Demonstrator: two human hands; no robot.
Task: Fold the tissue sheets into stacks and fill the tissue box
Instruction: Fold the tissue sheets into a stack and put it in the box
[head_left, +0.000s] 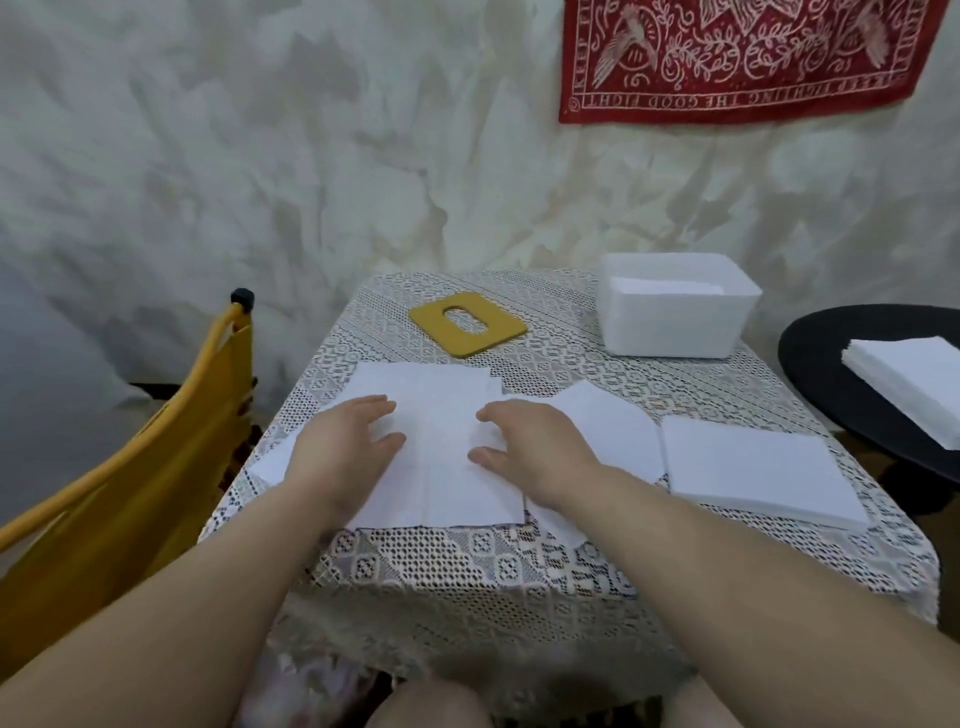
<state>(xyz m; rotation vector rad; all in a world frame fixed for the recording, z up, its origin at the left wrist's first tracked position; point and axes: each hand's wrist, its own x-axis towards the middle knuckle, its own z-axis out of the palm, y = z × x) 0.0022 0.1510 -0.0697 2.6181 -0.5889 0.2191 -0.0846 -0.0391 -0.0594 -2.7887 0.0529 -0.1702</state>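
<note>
Now | both grips flat, left hand (345, 447) and right hand (524, 441) pressing tissue sheets (441, 447) | tissue box (675, 312) seemingly part-filled

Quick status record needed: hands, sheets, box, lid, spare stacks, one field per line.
left hand: open, flat on the sheets
right hand: open, fingers resting on the sheets
sheets: spread, overlapping, on the table's lace cloth
box: open, tissues inside
lid: yellow, off, lying flat
stack: right of the sheets
second stack: on the black side table

L hand (345, 449) & R hand (527, 447) flat on tissue sheets (441, 415), open tissue box (675, 312) far right
</note>
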